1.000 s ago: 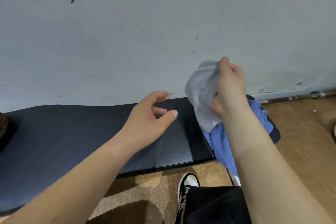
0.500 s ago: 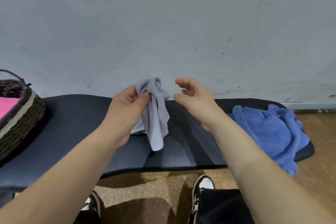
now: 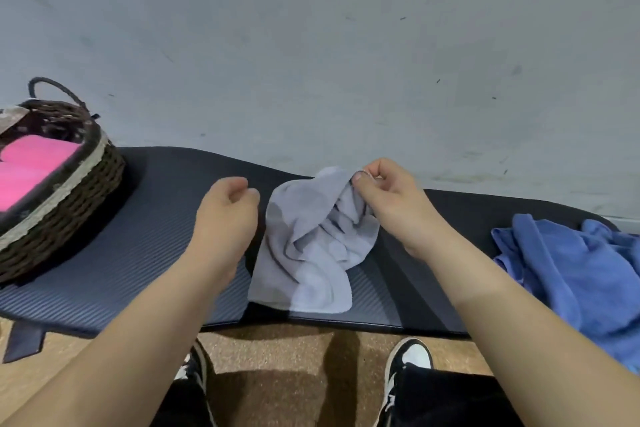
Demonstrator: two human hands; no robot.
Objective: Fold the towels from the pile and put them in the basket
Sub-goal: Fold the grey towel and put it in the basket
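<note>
A crumpled pale grey towel (image 3: 308, 246) lies on the dark mat (image 3: 145, 239) in front of me. My right hand (image 3: 388, 198) pinches its upper right edge between thumb and fingers. Just left of the towel hovers my left hand (image 3: 227, 208), fingers loosely curled and holding nothing. A heap of blue towels (image 3: 571, 267) sits at the mat's right end. The dark wicker basket (image 3: 69, 198) stands at the left end, with folded pink towels (image 3: 31, 166) inside.
A pale wall (image 3: 311, 45) rises right behind the mat. Below the mat's front edge are a brown floor (image 3: 277, 350) and my black-and-white shoes (image 3: 408, 364). A dark strap (image 3: 20, 343) hangs off the mat's left front.
The grey towel came from the right pile to the mat's middle. My left hand held it half a second ago and has let go; my right hand now pinches it as it lies on the mat.
</note>
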